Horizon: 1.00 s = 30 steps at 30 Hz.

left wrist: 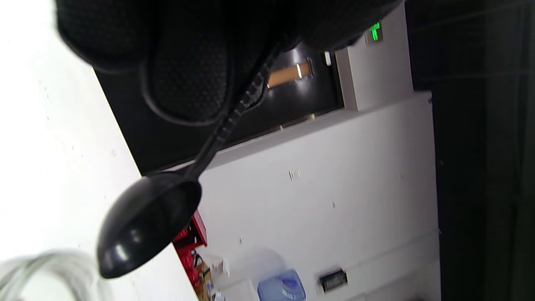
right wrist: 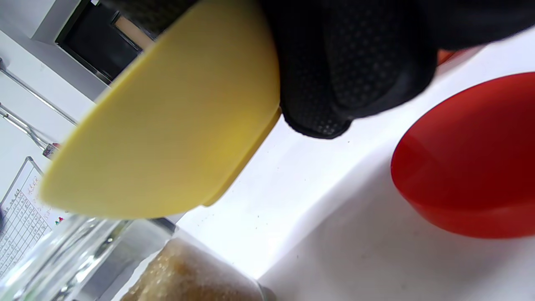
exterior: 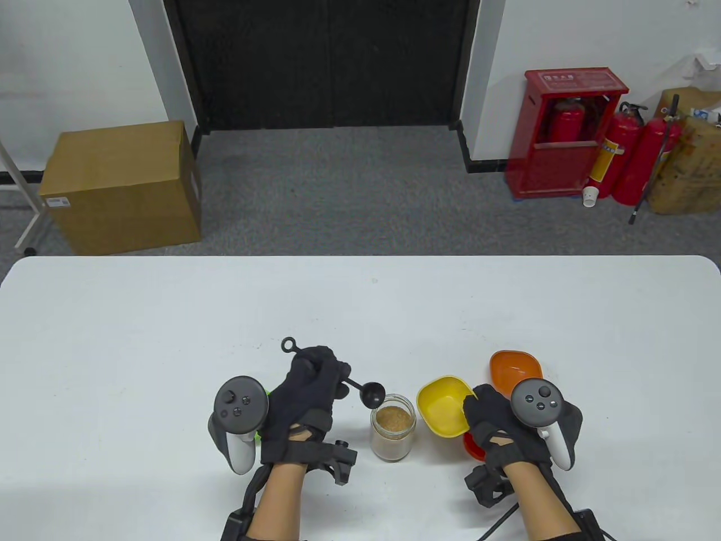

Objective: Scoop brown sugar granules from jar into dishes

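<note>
Glass jar: clear glass jar (exterior: 393, 428) of brown sugar granules (exterior: 393, 418), upright on white counter (exterior: 141, 349), between both hands.
Left hand: left hand (exterior: 307, 394) grips black plastic measuring scoop (exterior: 338, 376); bowl above jar rim, at jar's 11 o'clock.
Right hand: right hand (exterior: 498, 420) pinches tilted yellow plastic dish (exterior: 444, 404), at jar's 2 o'clock.
Other dishes: orange dish (exterior: 515, 367); red dish (right wrist: 468, 163) under right hand.

We note white walls (exterior: 73, 67), dark double door (exterior: 329, 62), grey carpet floor (exterior: 349, 191). Cardboard box (exterior: 121, 186) left; red extinguisher cabinet (exterior: 563, 132), two extinguishers (exterior: 631, 152) right. White bench (exterior: 169, 338) foreground.
</note>
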Each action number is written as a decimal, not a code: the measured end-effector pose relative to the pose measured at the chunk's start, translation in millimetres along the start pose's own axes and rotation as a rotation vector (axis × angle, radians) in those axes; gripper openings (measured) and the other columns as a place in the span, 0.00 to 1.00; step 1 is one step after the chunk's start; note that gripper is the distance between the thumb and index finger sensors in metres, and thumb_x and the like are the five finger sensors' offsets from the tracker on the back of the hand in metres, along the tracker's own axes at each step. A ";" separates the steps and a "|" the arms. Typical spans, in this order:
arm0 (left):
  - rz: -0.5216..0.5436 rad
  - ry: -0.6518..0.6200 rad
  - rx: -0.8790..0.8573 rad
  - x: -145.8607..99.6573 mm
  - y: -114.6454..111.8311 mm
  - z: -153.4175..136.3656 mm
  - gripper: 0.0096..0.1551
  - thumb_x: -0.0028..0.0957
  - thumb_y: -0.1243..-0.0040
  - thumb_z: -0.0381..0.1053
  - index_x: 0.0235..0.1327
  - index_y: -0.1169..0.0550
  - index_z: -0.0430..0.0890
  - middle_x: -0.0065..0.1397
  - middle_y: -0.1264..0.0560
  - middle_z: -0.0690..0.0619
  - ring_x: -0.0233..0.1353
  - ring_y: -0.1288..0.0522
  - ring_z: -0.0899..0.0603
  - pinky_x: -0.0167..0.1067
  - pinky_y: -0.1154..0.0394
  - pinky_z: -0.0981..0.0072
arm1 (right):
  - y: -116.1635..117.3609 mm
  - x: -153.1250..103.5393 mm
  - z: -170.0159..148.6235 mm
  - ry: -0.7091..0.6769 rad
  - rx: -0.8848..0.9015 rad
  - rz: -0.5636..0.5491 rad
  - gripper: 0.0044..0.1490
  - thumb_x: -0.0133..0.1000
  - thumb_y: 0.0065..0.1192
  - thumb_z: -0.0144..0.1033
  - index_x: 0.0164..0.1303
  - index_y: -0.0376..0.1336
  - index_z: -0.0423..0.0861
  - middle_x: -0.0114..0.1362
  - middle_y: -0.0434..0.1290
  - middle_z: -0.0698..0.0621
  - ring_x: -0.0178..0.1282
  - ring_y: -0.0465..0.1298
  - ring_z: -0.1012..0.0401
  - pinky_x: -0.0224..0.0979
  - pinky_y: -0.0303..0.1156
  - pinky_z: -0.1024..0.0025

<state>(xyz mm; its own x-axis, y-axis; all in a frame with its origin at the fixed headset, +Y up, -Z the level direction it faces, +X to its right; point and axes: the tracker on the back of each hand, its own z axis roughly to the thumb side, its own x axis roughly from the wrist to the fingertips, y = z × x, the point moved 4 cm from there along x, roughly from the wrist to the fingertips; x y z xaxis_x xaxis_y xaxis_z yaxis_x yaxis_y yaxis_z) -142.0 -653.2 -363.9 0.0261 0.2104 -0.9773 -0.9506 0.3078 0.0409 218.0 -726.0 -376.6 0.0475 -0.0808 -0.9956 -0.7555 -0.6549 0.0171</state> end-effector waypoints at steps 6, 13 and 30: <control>-0.017 -0.034 0.076 -4.2 -16.7 -4.2 0.26 0.61 0.37 0.54 0.67 0.29 0.46 0.62 0.17 0.49 0.51 0.12 0.43 0.51 0.20 0.47 | 4.5 -3.0 -1.1 -0.008 -0.016 0.011 0.29 0.62 0.61 0.37 0.63 0.66 0.28 0.48 0.83 0.35 0.35 0.79 0.45 0.33 0.77 0.48; -0.059 -0.053 0.076 -7.3 -32.4 -7.9 0.25 0.60 0.36 0.52 0.67 0.28 0.46 0.65 0.18 0.48 0.53 0.13 0.42 0.54 0.20 0.45 | 2.0 -5.7 -2.6 -0.013 -0.012 0.000 0.29 0.62 0.61 0.37 0.63 0.66 0.28 0.49 0.83 0.35 0.35 0.79 0.45 0.33 0.77 0.47; -0.030 0.036 0.176 -14.2 -46.6 -26.6 0.24 0.60 0.37 0.57 0.63 0.24 0.46 0.62 0.16 0.48 0.53 0.14 0.41 0.53 0.21 0.45 | 1.4 -7.6 -7.1 0.000 -0.024 0.005 0.29 0.62 0.61 0.37 0.63 0.65 0.28 0.49 0.83 0.35 0.36 0.79 0.44 0.34 0.76 0.47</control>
<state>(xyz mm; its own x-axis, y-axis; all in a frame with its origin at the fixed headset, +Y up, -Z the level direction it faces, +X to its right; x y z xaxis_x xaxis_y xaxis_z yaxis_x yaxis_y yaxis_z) -106.4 -695.2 -357.5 0.0393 0.1665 -0.9853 -0.8805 0.4720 0.0447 221.2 -731.6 -368.3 0.0441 -0.0841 -0.9955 -0.7401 -0.6721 0.0240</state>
